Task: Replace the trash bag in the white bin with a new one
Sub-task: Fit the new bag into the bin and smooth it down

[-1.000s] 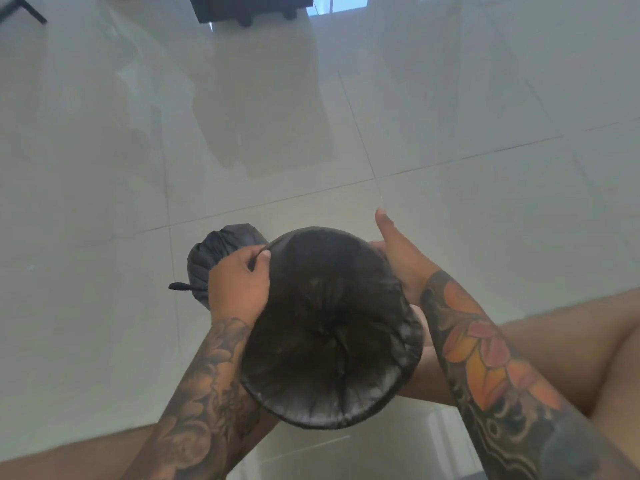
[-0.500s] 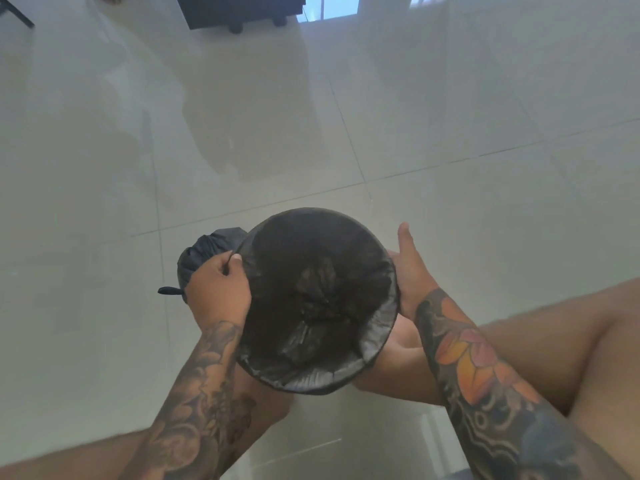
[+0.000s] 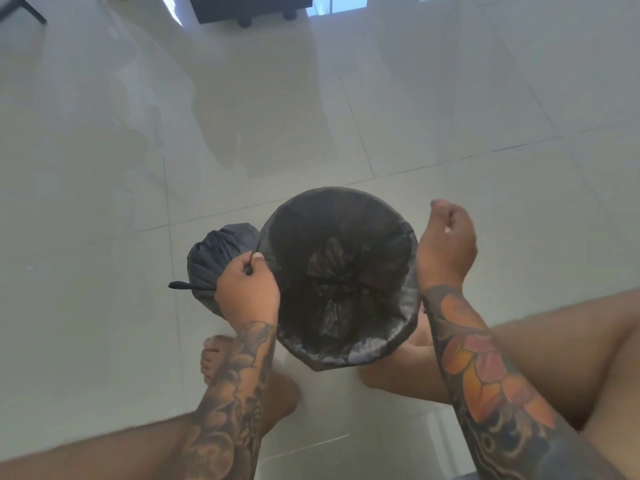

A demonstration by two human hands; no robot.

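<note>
Glossy floor tiles (image 3: 450, 98) carry the bin (image 3: 341, 358), lined with a black bag (image 3: 339, 244). Left hand (image 3: 247, 291) pinches the liner's left rim; right hand (image 3: 446, 237) hangs loosely curled just right, holding nothing. A tied bag (image 3: 211, 258) lies just left.

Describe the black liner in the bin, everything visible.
The black liner is thin, glossy, wrinkled plastic. It lines the round bin's inside and folds over the rim, hiding the bin's walls from above. Its gathered bottom puckers into a crumpled knot at the centre. The mouth is open. The left hand pinches its edge on the left side; the right hand is beside the right rim, fingers loosely curled, contact unclear. A tied dark bag lies behind the left hand.
</note>
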